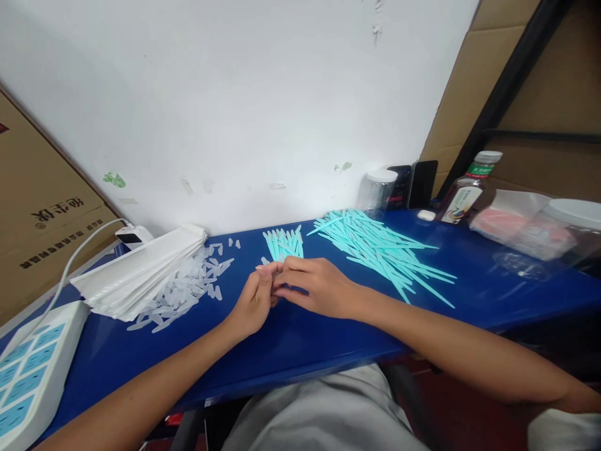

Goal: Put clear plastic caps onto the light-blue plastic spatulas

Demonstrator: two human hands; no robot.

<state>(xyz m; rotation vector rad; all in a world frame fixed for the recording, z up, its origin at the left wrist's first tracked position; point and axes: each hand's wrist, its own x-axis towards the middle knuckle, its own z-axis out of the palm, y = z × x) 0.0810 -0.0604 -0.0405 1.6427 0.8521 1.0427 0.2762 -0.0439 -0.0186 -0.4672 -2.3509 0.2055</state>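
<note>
My left hand and my right hand meet over the blue table, fingertips pinched together on something small that I cannot make out. Just behind them lies a small neat bunch of turquoise plastic sticks. A big loose heap of the same turquoise sticks spreads to the right. To the left lie several clear plastic caps beside a stack of white paper sleeves.
A white power strip with a cable sits at the left front. At the back right stand a clear jar, two dark phones, a drink bottle and plastic bags. Cardboard boxes flank the white wall.
</note>
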